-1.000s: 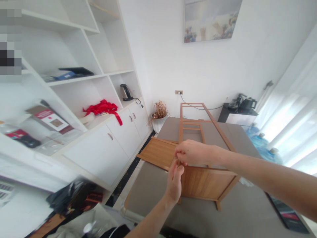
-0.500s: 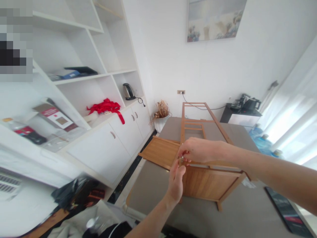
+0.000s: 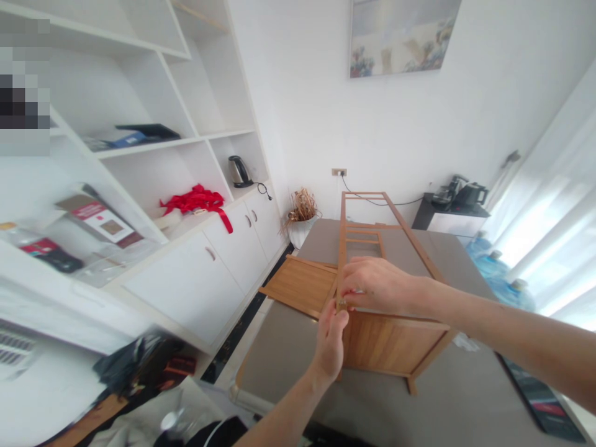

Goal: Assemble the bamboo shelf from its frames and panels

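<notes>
A wooden frame (image 3: pixel 343 248) with slats and a wooden panel (image 3: pixel 395 344) stands on the grey-topped table (image 3: pixel 284 341). My left hand (image 3: pixel 331 344) closes its thumb and fingers round the frame's near corner post. Just above it, my right hand (image 3: pixel 375 282) pinches at the end of that post, where a small shiny metal piece shows. What the right fingertips hold is too small and partly covered to name. Another wooden panel (image 3: pixel 298 284) lies flat to the left of the frame, its right edge hidden behind the post.
White shelves (image 3: pixel 161 146) with cupboards line the left side, holding red ribbon (image 3: pixel 195 200) and a kettle (image 3: pixel 239 171). A dark phone-like slab (image 3: pixel 540 394) lies at the table's right. Water bottles (image 3: pixel 496 268) stand beyond. Dried plants (image 3: pixel 303 205) stand in a pot near the wall.
My right hand has shifted slightly at the corner post, its fingers now turned lower over the post's end. The left hand keeps its grip. The view has moved slightly.
</notes>
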{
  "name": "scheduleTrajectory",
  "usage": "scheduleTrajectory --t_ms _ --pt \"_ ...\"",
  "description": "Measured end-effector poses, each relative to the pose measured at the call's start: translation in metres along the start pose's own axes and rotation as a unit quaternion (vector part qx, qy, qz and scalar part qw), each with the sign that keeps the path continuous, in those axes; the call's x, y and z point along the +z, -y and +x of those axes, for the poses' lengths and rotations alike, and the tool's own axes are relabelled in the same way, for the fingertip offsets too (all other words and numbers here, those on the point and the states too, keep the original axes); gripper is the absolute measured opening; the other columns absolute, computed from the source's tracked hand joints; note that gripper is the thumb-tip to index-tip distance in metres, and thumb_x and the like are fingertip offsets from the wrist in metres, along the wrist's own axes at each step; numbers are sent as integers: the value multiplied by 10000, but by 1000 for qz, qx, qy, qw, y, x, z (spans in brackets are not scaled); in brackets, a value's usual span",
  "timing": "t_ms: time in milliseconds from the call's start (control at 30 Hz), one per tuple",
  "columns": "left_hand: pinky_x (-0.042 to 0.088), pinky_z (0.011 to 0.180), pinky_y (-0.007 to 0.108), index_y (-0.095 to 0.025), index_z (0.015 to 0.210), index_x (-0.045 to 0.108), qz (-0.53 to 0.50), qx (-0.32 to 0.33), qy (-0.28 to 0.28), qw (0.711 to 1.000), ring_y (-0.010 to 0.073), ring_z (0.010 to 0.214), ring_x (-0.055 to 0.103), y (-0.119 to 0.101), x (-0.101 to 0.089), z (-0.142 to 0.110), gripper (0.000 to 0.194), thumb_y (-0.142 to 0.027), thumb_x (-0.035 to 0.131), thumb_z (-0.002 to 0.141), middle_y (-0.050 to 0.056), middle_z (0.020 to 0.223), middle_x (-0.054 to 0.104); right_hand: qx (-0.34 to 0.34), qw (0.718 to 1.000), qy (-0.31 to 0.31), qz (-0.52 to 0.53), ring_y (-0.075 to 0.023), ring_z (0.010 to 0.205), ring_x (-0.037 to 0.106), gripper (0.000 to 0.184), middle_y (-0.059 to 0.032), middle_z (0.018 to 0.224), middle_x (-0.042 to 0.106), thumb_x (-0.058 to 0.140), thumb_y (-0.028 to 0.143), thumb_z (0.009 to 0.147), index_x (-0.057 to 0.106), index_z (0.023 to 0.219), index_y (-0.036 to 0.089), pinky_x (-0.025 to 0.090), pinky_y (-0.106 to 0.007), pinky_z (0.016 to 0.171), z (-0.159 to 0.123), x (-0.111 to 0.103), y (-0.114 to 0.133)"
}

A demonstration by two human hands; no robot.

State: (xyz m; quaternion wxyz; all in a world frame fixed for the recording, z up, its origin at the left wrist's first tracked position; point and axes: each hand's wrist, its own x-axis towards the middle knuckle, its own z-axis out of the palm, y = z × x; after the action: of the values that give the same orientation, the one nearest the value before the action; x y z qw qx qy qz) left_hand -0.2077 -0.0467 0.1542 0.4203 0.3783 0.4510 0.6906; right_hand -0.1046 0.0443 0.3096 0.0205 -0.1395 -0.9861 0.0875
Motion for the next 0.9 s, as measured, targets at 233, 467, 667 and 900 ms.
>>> scheduleTrajectory --t_ms 233,467,667,900 --pt "409 771 320 -170 910 619 9 -1 2 1000 205 824 536 0 -3 2 214 -330 510 817 52 839 615 4 1000 -8 -18 -159 786 544 268 -55 803 657 486 254 871 695 733 160 351 -258 651 5 5 4" --pt "415 773 330 -175 880 615 10 0 2 1000 208 832 542 2 -2 3 203 -335 502 826 52 839 616 -17 996 -25 -83 -166 766 526 253 -53 755 634 489 228 863 644 678 152 344 -278 657 8 12 4" --pt "423 793 354 -180 886 623 10 6 0 1000 223 861 553 0 0 5 217 -347 494 840 57 843 629 -61 987 -11 -148 -200 790 551 206 -80 754 638 493 172 845 642 706 137 365 -304 671 9 15 9" --pt "421 829 351 -171 981 631 -1 11 27 1000 234 951 560 -6 4 5 254 -320 473 851 76 968 648 101 984 80 -122 -221 709 626 139 -99 750 685 542 160 760 678 736 139 378 -270 551 22 3 26"
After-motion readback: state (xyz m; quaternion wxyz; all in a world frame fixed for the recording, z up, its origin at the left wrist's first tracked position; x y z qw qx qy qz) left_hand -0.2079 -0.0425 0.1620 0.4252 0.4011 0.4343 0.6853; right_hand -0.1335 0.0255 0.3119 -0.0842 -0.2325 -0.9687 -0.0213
